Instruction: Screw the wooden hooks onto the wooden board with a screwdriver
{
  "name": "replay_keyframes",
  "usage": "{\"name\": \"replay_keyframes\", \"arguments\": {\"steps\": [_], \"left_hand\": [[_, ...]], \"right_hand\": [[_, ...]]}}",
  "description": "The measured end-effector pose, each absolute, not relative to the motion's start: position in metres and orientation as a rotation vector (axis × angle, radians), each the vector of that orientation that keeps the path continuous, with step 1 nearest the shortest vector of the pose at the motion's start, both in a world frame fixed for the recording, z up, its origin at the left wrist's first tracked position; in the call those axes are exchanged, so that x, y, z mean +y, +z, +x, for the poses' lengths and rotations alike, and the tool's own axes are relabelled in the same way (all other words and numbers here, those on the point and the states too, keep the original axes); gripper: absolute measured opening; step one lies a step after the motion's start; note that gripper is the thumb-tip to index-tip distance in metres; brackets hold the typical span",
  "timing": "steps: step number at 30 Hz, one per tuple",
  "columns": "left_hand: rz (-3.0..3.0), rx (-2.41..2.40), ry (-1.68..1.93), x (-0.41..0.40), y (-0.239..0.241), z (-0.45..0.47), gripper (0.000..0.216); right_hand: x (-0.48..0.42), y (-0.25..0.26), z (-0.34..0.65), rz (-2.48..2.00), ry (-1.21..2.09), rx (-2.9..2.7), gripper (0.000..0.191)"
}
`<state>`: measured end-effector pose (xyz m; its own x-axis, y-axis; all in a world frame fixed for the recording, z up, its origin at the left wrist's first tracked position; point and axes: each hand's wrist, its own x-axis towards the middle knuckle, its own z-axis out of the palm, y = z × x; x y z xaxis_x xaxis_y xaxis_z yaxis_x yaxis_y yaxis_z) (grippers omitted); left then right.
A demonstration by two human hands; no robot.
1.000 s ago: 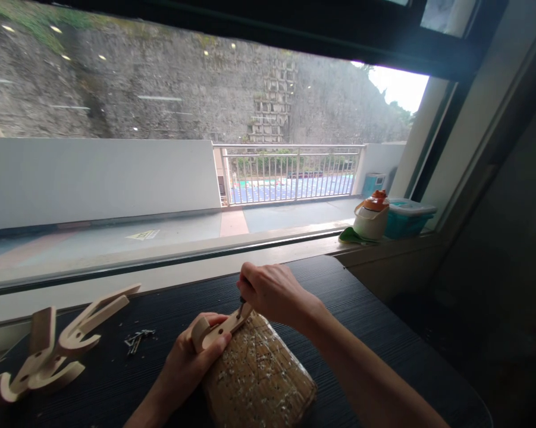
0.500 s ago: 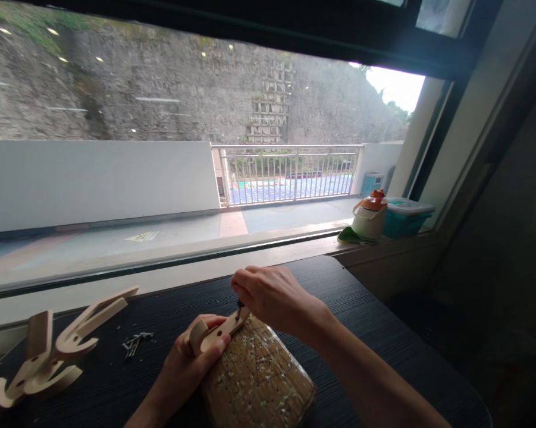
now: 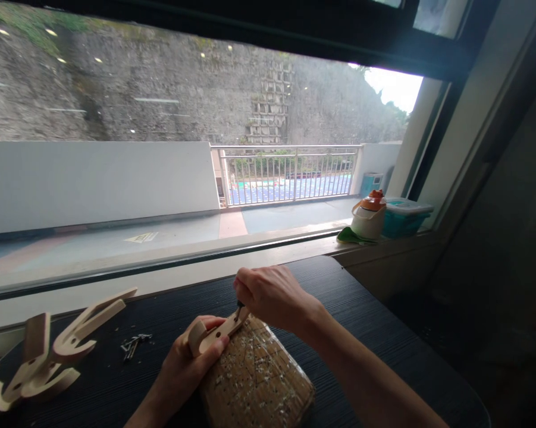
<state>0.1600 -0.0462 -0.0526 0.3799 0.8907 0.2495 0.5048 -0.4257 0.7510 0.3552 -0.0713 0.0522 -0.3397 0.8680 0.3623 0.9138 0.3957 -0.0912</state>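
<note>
My left hand (image 3: 182,362) grips a pale wooden hook (image 3: 219,337) with a dark hole in it, thumb on one side and fingers on the other. The hook lies against the top edge of a tape-wrapped brown block (image 3: 259,380) pocked with small holes. Above the hook's far end, my right hand (image 3: 274,294) is closed around a screwdriver (image 3: 239,307). Only a short dark piece and the thin shaft show, the tip meeting the hook; the handle is hidden in my fist. A small pile of screws (image 3: 134,345) lies left of my left hand.
Several more wooden hooks (image 3: 74,342) are heaped at the left of the black table (image 3: 361,321). Along the far edge runs a window sill (image 3: 178,264). A white bottle with an orange lid (image 3: 369,217) and a teal box (image 3: 406,220) stand on it at the right.
My right hand has turned slightly at the wrist around the screwdriver. The left hand, hook and block stay in place; the whole view has shifted very slightly.
</note>
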Motion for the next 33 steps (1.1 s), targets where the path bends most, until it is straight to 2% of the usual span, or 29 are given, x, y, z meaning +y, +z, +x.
{"name": "replay_keyframes", "arguments": {"steps": [6, 23, 28, 33], "left_hand": [[2.154, 1.106, 0.802, -0.05, -0.056, 0.162, 0.024], [2.082, 1.055, 0.774, -0.058, -0.043, 0.168, 0.025], [2.08, 1.043, 0.797, -0.058, -0.043, 0.168, 0.023], [2.048, 1.06, 0.807, -0.059, -0.044, 0.169, 0.024]], "right_hand": [[-0.078, 0.054, 0.356, -1.388, -0.133, -2.354, 0.02], [-0.071, 0.051, 0.357, -1.663, -0.161, -2.252, 0.034], [-0.078, 0.058, 0.364, -1.473, -0.072, -2.338, 0.017], [-0.079, 0.06, 0.369, -1.488, 0.042, -2.384, 0.015]]}}
